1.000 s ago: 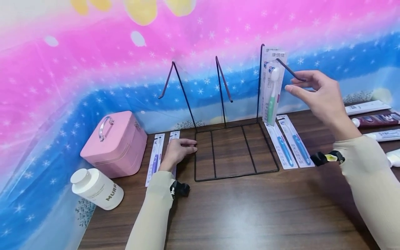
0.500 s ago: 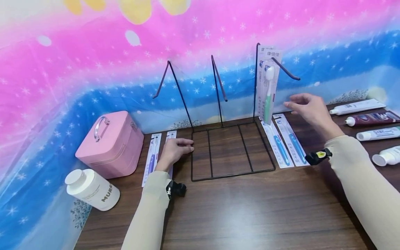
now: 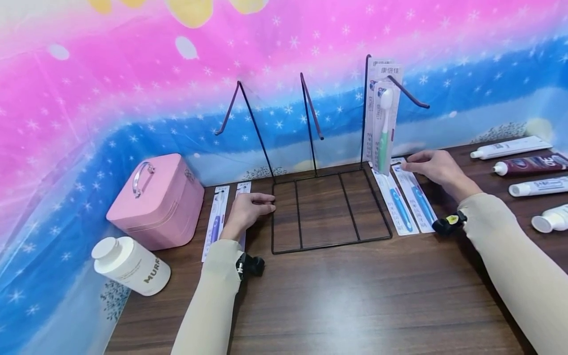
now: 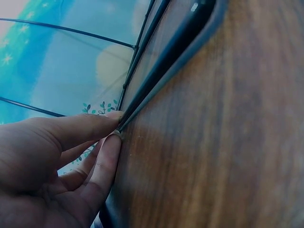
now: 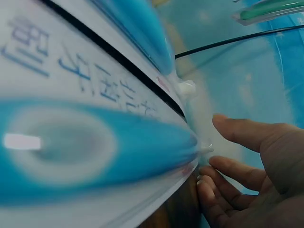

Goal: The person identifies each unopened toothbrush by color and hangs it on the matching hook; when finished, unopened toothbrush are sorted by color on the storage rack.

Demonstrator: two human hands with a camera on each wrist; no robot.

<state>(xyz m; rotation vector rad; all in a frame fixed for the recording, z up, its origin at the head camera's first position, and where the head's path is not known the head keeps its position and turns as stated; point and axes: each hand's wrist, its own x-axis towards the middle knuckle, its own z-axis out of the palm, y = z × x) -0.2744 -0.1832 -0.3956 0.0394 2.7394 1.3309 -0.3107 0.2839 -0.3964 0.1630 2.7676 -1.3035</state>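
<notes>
A white bottle (image 3: 135, 268) stands nearest on the table (image 3: 337, 296). Beyond it, the left hand (image 3: 244, 212) pinches the left side of the rack (image 3: 299, 217), with a purple pack (image 3: 217, 217) and the pink case (image 3: 155, 207) further left. The right hand (image 3: 439, 167), thumb spread from fingers, is at the far end of the outer blue pack (image 3: 417, 202); whether they touch is hard to tell. Tubes (image 3: 530, 190) lie to its right. Behind, a green pack (image 3: 387, 118) hangs on the right hook (image 3: 422, 105), before the patterned cloth (image 3: 177, 98).
</notes>
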